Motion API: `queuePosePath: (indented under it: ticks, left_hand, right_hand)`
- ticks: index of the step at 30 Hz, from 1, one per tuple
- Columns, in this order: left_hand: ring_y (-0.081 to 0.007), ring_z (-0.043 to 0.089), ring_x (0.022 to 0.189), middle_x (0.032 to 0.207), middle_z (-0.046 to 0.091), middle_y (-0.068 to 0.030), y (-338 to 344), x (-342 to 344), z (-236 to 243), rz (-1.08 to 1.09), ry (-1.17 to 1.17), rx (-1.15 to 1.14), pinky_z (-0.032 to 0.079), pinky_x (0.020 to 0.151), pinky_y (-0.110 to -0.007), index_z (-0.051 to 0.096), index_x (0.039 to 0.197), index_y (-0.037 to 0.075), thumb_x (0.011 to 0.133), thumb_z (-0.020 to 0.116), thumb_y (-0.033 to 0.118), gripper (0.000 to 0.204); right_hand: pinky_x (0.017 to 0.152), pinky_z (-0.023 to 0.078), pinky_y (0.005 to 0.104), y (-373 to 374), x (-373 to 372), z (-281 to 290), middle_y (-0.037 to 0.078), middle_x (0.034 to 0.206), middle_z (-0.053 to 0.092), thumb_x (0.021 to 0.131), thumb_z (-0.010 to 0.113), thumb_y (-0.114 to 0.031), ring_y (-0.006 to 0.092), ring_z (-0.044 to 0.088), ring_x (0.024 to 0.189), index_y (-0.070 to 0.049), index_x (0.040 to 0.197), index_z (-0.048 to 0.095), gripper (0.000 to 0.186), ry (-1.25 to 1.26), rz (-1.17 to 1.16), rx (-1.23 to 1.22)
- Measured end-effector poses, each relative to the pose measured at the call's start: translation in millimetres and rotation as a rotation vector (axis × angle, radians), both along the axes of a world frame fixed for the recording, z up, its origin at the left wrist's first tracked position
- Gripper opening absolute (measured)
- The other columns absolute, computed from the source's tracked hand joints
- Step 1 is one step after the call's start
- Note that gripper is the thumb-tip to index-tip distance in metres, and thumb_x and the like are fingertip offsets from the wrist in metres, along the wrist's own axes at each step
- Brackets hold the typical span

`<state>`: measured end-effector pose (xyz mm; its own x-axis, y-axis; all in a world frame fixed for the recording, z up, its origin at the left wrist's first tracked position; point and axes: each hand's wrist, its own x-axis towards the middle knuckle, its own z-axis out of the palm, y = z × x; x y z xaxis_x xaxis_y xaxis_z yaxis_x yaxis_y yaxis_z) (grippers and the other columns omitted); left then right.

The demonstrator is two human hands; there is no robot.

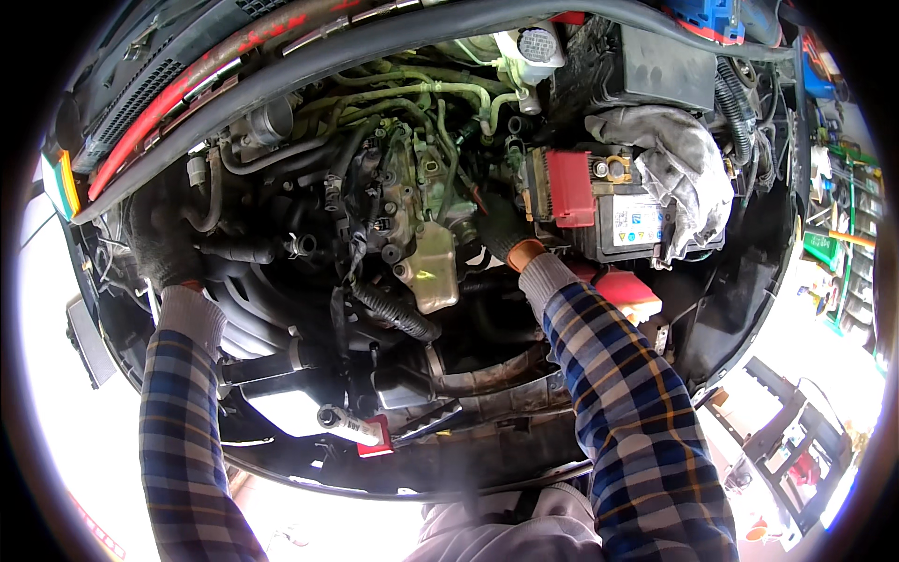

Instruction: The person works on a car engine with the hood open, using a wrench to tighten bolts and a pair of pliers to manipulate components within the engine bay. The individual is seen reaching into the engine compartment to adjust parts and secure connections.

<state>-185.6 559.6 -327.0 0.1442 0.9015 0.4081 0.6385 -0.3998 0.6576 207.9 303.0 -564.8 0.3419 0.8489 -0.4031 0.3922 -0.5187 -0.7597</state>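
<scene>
My right hand [504, 228], in a dark glove with an orange cuff, reaches in between the engine block [405, 192] and the car battery [629, 220]. Its fingers look curled around something, with a thin reddish piece [478, 199] at their tips; what it is I cannot make out. A pale metal bracket plate [431, 272] on the engine lies just left of that hand. My left hand [161, 229], also dark-gloved, is down at the left side of the engine bay beside a black hose [234, 251]. Deep shadow hides its fingers.
A grey rag [670, 155] lies over the battery, whose terminal cover [567, 187] is red. Near the front edge a ratchet-like metal tool [348, 424] rests by a red piece [376, 438]. Thick black weatherstrip [375, 51] crosses the far side. Removed trim [787, 440] lies at right.
</scene>
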Motion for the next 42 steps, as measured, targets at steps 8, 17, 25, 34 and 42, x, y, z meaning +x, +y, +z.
queuePosePath:
  ticks: [8, 17, 25, 34, 42]
  left_hand:
    - [-0.0281, 0.066, 0.108, 0.118, 0.068, -0.0172, 3, -4, 6, 0.011, 0.206, 0.105, 0.052, 0.093, -0.042, 0.068, 0.125, -0.001, 0.096, 0.054, 0.051, 0.061]
    - [-0.0254, 0.065, 0.103, 0.111, 0.069, -0.0117, 6, -17, 2, 0.010, 0.487, 0.271, 0.053, 0.091, -0.039, 0.068, 0.118, 0.003, 0.094, 0.057, 0.020, 0.032]
    - [-0.0372, 0.056, 0.128, 0.133, 0.063, -0.0186, 4, -21, -1, 0.112, 0.295, 0.237, 0.041, 0.112, -0.046, 0.069, 0.127, 0.006, 0.095, 0.061, 0.031, 0.042]
    - [-0.0360, 0.056, 0.128, 0.130, 0.064, -0.0180, 6, -12, -2, 0.143, 0.355, 0.183, 0.041, 0.112, -0.047, 0.069, 0.127, 0.006, 0.093, 0.061, 0.038, 0.047]
    - [-0.0346, 0.057, 0.127, 0.133, 0.064, -0.0174, 3, -1, -7, 0.169, 0.195, 0.064, 0.042, 0.112, -0.045, 0.069, 0.127, 0.005, 0.091, 0.059, 0.031, 0.045]
  right_hand:
    - [0.090, 0.052, 0.0461, 8, -4, 28, 0.026, 0.116, 0.069, 0.092, 0.069, -0.020, 0.0436, 0.065, 0.108, -0.002, 0.125, 0.063, 0.038, -0.060, 0.003, -0.093]
    - [0.091, 0.052, 0.0440, -1, -5, 48, 0.024, 0.119, 0.068, 0.095, 0.066, -0.031, 0.0376, 0.067, 0.110, -0.005, 0.135, 0.058, 0.048, -0.044, -0.015, -0.237]
    - [0.091, 0.053, 0.0549, -25, 2, 80, 0.028, 0.121, 0.066, 0.100, 0.055, -0.042, 0.0480, 0.065, 0.111, -0.010, 0.135, 0.058, 0.048, -0.116, 0.157, -0.352]
    - [0.079, 0.058, 0.0488, -115, 15, 237, 0.022, 0.118, 0.065, 0.095, 0.064, -0.028, 0.0415, 0.067, 0.100, -0.003, 0.127, 0.058, 0.041, -0.258, 0.350, -0.030]
    - [0.086, 0.055, 0.0467, -158, -7, 291, 0.023, 0.111, 0.067, 0.093, 0.067, -0.021, 0.0450, 0.066, 0.103, -0.003, 0.127, 0.058, 0.040, 0.118, -0.056, -0.017]
